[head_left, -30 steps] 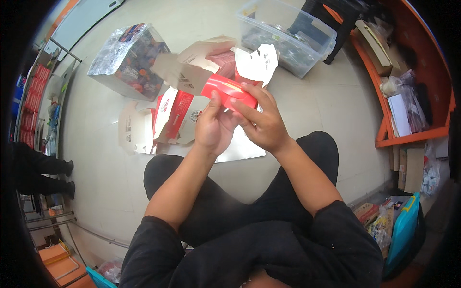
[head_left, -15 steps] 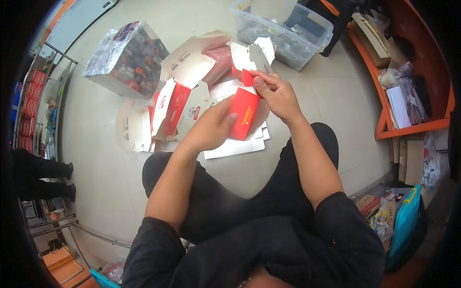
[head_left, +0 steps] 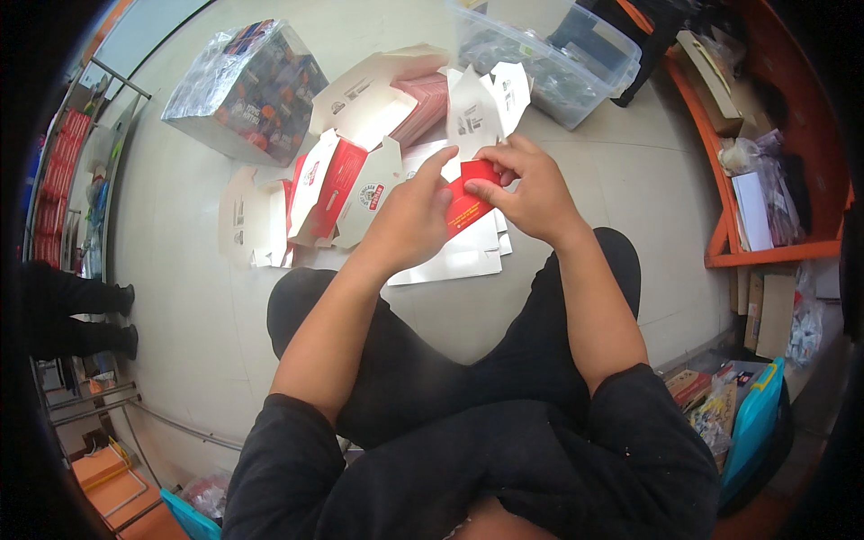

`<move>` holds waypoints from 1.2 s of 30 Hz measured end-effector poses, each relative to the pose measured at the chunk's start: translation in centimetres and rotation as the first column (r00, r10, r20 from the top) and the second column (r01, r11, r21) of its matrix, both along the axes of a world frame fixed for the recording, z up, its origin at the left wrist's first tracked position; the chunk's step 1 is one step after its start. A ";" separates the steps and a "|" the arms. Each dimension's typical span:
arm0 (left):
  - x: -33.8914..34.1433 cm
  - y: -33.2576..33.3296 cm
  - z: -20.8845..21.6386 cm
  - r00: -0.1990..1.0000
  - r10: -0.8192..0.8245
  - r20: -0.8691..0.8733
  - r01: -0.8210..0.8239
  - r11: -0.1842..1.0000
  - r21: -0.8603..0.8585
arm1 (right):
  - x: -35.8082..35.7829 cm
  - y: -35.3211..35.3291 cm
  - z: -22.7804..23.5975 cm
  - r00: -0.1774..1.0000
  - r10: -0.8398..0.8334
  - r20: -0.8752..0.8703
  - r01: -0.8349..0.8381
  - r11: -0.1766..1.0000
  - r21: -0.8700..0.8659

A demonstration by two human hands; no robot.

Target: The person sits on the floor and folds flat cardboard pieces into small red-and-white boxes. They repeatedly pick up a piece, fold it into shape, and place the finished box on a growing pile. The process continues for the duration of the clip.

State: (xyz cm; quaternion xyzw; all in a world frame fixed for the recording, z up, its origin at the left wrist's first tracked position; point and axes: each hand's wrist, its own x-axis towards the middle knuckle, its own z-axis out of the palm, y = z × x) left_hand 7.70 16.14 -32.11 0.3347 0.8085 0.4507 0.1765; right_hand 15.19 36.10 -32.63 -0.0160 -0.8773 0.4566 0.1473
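Two-handed grip (head_left: 537,193) on red carton (head_left: 464,209), pale floor (head_left: 202,360), orange shelf (head_left: 776,253)

The left forearm (head_left: 335,315) and right forearm (head_left: 601,310) extend far and converge. The left hand (head_left: 409,220) points one digit farther out; the right hand (head_left: 540,198), just beside it, curls its fingers leftward.

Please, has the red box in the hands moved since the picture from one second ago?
Yes. Judged against the clear plastic bin, the red box is now lower in the view and slightly further right.
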 end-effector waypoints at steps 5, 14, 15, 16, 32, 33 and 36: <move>-0.1 0.1 -0.4 0.997 -0.012 -0.077 0.011 1.000 -0.013 | -0.5 0.5 -0.8 0.987 -0.015 0.161 0.041 0.986 -0.164; -0.4 0.1 -0.9 0.995 -0.048 -0.088 0.043 0.997 -0.058 | -0.3 -0.3 -1.7 0.976 0.109 0.187 -0.088 0.989 -0.115; -0.3 0.3 -1.3 0.997 -0.013 -0.078 0.011 1.000 -0.019 | -0.2 -0.4 -1.6 0.977 0.108 0.185 -0.093 0.992 -0.090; -0.4 0.5 -1.6 0.996 0.061 -0.064 -0.061 0.998 0.001 | -0.2 -0.5 -1.6 0.980 0.084 0.182 -0.072 0.995 -0.072; -2.7 0.6 -3.7 0.908 0.225 -0.354 -0.250 0.968 -0.027 | -4.8 -2.1 -14.6 0.790 -0.340 0.511 0.122 0.903 0.412; -3.1 0.4 -4.0 0.927 0.261 -0.270 -0.288 0.956 -0.062 | -5.0 -2.4 -16.8 0.633 -0.253 0.731 -0.122 0.901 0.417; -4.1 0.0 -4.4 0.956 0.244 -0.163 -0.268 0.952 -0.146 | -4.6 -4.0 -23.4 0.328 -0.340 0.882 0.007 0.934 0.357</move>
